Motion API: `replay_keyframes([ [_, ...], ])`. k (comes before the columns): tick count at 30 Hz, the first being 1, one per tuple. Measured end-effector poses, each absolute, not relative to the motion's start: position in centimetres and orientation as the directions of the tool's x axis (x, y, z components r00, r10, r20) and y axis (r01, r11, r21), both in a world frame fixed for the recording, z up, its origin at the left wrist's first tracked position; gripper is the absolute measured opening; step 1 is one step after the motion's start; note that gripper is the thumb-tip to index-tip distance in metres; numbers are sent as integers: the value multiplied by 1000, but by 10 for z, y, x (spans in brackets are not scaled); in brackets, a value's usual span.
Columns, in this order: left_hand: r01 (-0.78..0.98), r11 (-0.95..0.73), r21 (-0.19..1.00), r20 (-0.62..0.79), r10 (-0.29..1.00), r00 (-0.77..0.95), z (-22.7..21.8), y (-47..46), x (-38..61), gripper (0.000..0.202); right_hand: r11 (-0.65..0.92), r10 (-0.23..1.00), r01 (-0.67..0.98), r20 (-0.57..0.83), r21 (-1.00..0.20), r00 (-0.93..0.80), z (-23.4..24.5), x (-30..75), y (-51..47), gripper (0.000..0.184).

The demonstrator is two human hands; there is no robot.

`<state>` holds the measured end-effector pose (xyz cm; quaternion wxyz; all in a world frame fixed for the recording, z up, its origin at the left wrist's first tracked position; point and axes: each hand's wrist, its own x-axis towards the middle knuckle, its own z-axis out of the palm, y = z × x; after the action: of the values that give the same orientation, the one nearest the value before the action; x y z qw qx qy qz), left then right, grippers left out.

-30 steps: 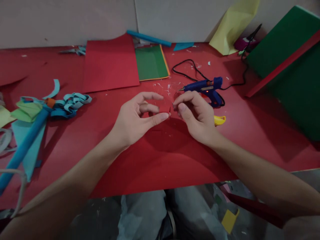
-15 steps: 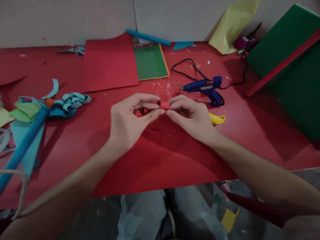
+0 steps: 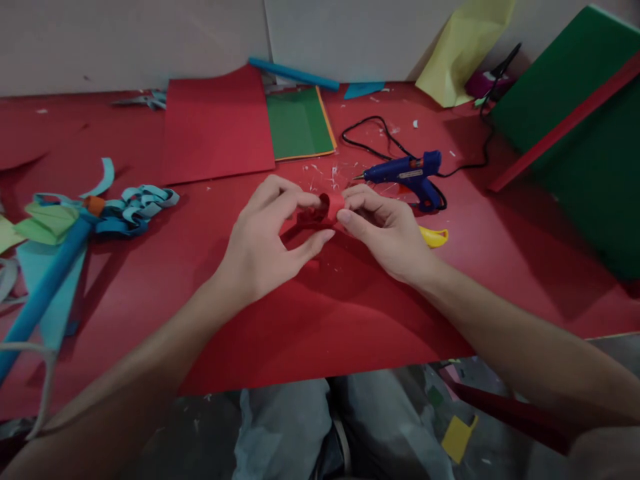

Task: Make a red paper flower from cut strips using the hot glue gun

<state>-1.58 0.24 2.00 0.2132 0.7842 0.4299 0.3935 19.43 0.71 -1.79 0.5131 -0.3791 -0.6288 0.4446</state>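
A small rolled piece of red paper is held just above the red table, between both of my hands. My left hand pinches its left end with thumb and fingers. The right end is pinched by my right hand, fingers curled. A large red paper sheet lies under my hands and hangs over the near table edge.
A blue glue gun with a black cord lies just behind my right hand, a yellow piece beside it. Red and green sheets lie farther back. Blue paper strips and a blue tube sit left. A green board leans right.
My hands came together on the red paper piece, lifted it slightly and curled it into a small roll; the fingers have closed around its ends.
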Motion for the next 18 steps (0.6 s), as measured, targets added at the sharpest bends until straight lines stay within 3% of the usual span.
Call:
replay_keyframes([
  [5, 531, -577, 621, 422, 817, 393, 16, 1, -16, 4, 243, 930, -75, 254, -967, -266, -19, 192, 6, 39],
  [10, 555, -562, 614, 405, 827, 390, 13, 0, -18, 10, 246, 928, -59, 253, -967, -273, -19, 194, 6, 39],
  [13, 576, -550, 605, 401, 835, 375, 14, -2, -17, 24, 238, 938, -47, 243, -970, -249, -19, 195, 7, 40],
  [18, 585, -598, 548, 419, 801, 427, 16, -4, -18, 64, 249, 937, -50, 254, -967, -242, -17, 197, 6, 42],
])
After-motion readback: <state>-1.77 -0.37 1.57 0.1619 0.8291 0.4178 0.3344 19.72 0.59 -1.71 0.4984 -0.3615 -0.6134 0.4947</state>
